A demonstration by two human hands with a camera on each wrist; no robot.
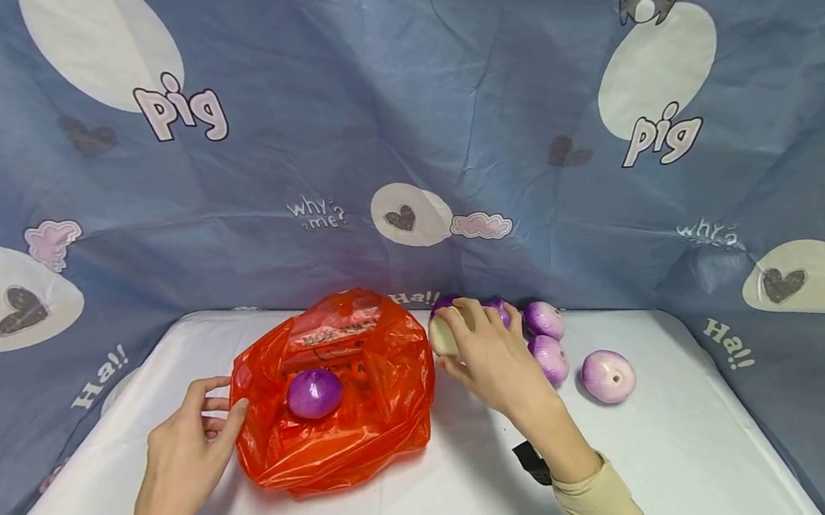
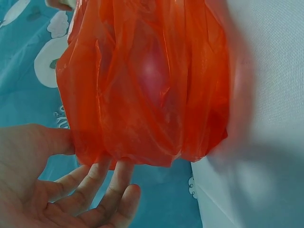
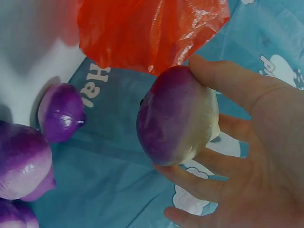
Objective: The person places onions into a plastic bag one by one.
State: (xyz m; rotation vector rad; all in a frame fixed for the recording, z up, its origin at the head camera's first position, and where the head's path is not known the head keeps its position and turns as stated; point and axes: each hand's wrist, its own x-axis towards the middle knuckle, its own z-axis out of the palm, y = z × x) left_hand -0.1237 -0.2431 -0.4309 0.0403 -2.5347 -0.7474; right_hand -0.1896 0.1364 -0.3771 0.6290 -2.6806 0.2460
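Observation:
A red plastic bag (image 1: 395, 404) stands with its mouth spread wide on the white table, and a purple onion (image 1: 314, 393) shows inside it. My left hand (image 1: 190, 445) holds the bag's left rim between thumb and fingers; in the left wrist view the thumb and fingertips meet the bag's edge. Just right of the bag, my right hand (image 1: 489, 356) grips a purple-and-white onion (image 3: 175, 116) between thumb and fingers. Seen from the right wrist, this onion is purple at one end and cream at the other. It hangs close to the bag's right side.
Several more onions lie to the right, among them one at the back (image 1: 544, 320), one beside my right hand (image 1: 550, 360) and one farther right (image 1: 608, 376). A small black object (image 1: 533, 464) lies by my right forearm. Blue printed cloth (image 1: 346, 149) hangs behind the table.

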